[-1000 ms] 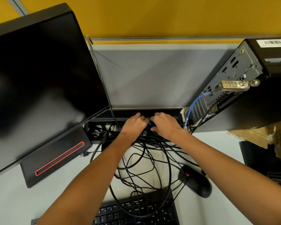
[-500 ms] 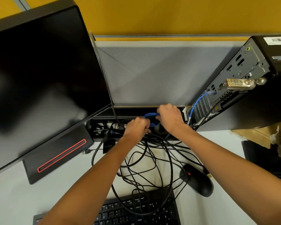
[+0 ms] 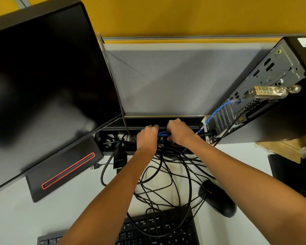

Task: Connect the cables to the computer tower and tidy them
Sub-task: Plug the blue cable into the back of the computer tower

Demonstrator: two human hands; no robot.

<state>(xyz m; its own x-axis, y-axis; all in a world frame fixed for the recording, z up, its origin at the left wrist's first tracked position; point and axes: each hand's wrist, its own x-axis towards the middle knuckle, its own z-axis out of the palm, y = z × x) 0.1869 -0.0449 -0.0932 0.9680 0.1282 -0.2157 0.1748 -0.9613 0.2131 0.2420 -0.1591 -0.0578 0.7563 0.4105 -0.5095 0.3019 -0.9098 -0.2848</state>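
A blue network cable (image 3: 217,111) runs from a port on the back of the black computer tower (image 3: 276,96) at the right down to a bundled coil (image 3: 163,134) over the cable tray (image 3: 113,138) at the desk's back edge. My left hand (image 3: 147,138) and my right hand (image 3: 179,132) both grip that blue coil from either side, fingers curled around it. A tangle of black cables (image 3: 168,177) lies on the white desk below my hands. A brass combination lock (image 3: 268,91) hangs on the tower's rear panel.
A large dark monitor (image 3: 48,85) on a stand with a red strip (image 3: 67,171) fills the left. A black mouse (image 3: 217,198) and a keyboard (image 3: 159,228) lie near me. A grey partition (image 3: 175,76) backs the desk. A loose USB plug (image 3: 95,166) lies by the stand.
My right hand lifted the blue coil up from the tray, then came back down close to my left hand. Both hands now hold the bundle together.
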